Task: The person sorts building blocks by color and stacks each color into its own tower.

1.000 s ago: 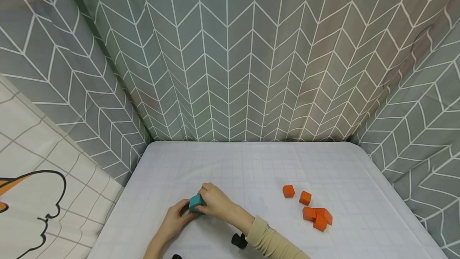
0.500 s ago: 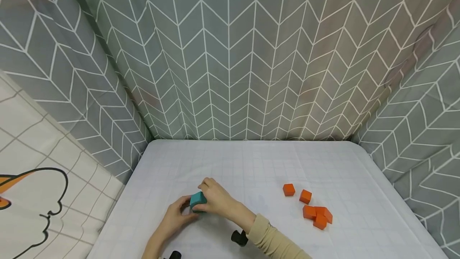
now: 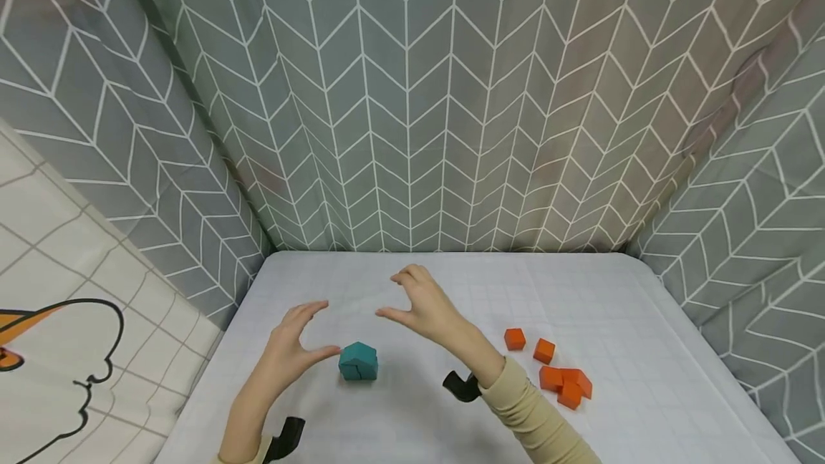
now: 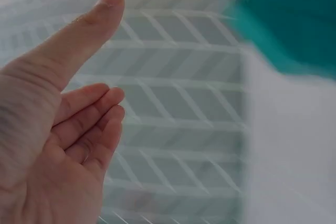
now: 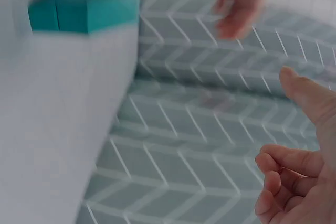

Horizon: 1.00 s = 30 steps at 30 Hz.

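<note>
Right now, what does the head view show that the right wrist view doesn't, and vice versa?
Only the head view shows the orange blocks and tan sleeves. Only the right wrist view gives a close, palm-side look at the right hand. Both show that hand, the left hand, teal block shape, white tabletop and patterned curtain.

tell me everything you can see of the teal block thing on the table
The teal block is compact and angular, with flat faces and a peaked outline in the head view. Dark seams cross its front, suggesting several pieces set together. It looks smooth and opaque; the exact material can't be told. It rests on the white-covered table, near the left thumb, with the right hand farther off. The left wrist view shows a gap between thumb and block, so neither hand touches it.
</note>
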Each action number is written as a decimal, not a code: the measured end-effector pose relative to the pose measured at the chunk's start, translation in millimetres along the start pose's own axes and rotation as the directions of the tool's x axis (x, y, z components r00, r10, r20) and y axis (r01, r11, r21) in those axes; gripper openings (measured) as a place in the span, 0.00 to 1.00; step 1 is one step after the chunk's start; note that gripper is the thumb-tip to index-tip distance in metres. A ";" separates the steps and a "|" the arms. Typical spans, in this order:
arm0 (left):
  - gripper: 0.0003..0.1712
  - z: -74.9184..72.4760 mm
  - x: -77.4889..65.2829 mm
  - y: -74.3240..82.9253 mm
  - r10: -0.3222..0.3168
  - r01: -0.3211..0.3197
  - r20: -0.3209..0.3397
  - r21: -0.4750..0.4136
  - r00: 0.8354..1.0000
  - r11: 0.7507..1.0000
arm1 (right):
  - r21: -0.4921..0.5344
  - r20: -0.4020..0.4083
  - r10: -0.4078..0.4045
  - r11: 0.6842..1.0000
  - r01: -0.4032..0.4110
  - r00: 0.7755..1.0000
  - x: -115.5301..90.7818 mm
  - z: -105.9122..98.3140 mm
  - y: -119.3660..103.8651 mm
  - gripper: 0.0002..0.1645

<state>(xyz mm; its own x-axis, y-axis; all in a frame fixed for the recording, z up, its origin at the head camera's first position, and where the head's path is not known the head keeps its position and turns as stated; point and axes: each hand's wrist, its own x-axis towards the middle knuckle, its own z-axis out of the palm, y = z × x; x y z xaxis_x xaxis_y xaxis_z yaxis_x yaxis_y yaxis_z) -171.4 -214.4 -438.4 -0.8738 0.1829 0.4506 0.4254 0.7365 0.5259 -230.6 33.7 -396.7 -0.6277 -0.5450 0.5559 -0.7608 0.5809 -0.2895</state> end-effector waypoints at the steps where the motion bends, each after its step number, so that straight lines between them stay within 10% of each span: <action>1: 0.44 -2.6 11.5 11.5 0.047 -0.047 -0.016 -0.002 0.999 0.999 | -0.005 -0.032 0.008 1.000 -0.008 0.999 -0.1 -7.2 7.1 0.33; 6: 0.42 4.0 66.3 71.3 0.277 -0.282 -0.074 -0.061 0.958 0.957 | -0.013 -0.173 0.083 0.996 -0.087 0.981 -9.8 -42.4 44.2 0.27; 11: 0.39 48.9 98.8 109.7 0.386 -0.393 -0.070 -0.169 0.920 0.904 | -0.003 -0.224 0.266 0.962 -0.273 0.938 -46.2 -63.4 79.3 0.20; 19: 0.34 163.9 100.8 115.2 0.265 -0.225 0.181 -0.216 0.947 0.950 | -0.079 -0.057 0.516 0.851 -0.519 0.854 -124.9 -43.5 125.6 0.18; 30: 0.26 265.8 85.5 116.9 0.179 -0.123 0.353 -0.176 0.918 0.977 | -0.090 0.160 0.492 0.871 -0.483 0.856 -175.6 -20.7 157.3 0.22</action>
<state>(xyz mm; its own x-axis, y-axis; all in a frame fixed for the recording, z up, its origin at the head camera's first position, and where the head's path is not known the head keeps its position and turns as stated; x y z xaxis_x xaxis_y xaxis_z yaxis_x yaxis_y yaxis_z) -259.0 60.4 -530.1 -0.8093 0.5297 0.2537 0.5645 0.5824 0.5849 -236.7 233.3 -523.8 -0.9378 -0.2772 0.2092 -0.3440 0.8239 -0.4503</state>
